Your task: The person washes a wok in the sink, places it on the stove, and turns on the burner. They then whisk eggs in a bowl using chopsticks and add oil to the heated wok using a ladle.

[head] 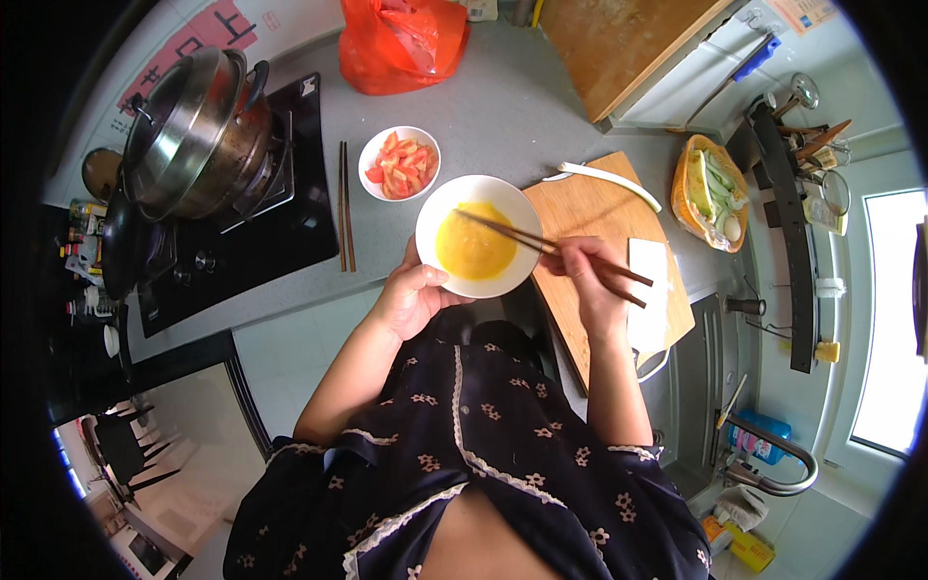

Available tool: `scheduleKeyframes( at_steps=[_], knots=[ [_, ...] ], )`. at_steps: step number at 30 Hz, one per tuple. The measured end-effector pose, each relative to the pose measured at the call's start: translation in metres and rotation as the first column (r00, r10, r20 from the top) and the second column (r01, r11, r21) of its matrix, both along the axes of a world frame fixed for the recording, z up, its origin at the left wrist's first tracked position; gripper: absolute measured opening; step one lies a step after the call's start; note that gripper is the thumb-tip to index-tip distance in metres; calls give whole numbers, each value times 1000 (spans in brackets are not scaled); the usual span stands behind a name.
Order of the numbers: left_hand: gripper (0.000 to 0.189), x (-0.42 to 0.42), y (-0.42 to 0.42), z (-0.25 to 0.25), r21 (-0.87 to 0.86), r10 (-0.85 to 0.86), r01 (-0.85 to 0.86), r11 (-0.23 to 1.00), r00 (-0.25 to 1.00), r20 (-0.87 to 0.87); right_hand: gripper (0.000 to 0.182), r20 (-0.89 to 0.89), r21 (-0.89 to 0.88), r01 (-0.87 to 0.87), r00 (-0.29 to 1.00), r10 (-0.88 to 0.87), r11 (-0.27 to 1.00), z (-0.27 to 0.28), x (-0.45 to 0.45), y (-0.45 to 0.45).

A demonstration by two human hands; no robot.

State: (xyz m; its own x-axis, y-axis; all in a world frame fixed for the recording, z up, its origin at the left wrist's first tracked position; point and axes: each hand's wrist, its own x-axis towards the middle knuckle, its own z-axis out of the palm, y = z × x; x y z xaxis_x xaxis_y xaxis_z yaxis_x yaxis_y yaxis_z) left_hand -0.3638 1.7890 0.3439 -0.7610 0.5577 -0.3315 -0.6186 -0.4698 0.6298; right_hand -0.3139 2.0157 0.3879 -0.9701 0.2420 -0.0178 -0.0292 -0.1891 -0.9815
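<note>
My left hand (417,293) holds a white bowl (525,210) by its lower left rim, up in front of my body. Beaten egg (475,250), yellow and liquid, lies in it. Between the fingers of my right hand (591,283) is a pair of dark wooden chopsticks (533,239), their tips in the egg. Beyond the bowl, a smaller white bowl of cut tomato (399,163) stands on the grey counter. A second pair of chopsticks (346,210) lies left of it. Under and beside my right hand is a wooden cutting board (580,203) with a scallion stalk (612,181) and a cleaver blade (647,293).
A steamer pot (196,138) stands on the black gas stove (304,196) at left. A red plastic bag (402,47) sits at the back. At right are an orange basket (681,196) of cut vegetables, the sink (689,413) with its faucet (790,475), and a wall rack (790,239).
</note>
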Motion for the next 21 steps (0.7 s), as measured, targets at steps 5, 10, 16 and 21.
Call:
scheduleKeyframes(
  at_steps=[5,10,16,21],
  knots=[
    [74,5,2,5,17,2,-2,1000,1000,3,11,-65,98,104,993,-98,990,8,9,7],
    [76,6,6,3,60,-26,25,998,1000,9,11,-27,77,13,1000,-11,997,8,15,0],
    [76,6,7,7,33,-32,33,999,999,-17,11,-71,161,25,997,-14,987,9,18,4],
    [74,7,8,10,31,-45,46,998,999,-30,10,-89,146,70,994,-57,987,15,18,1]
  ],
)
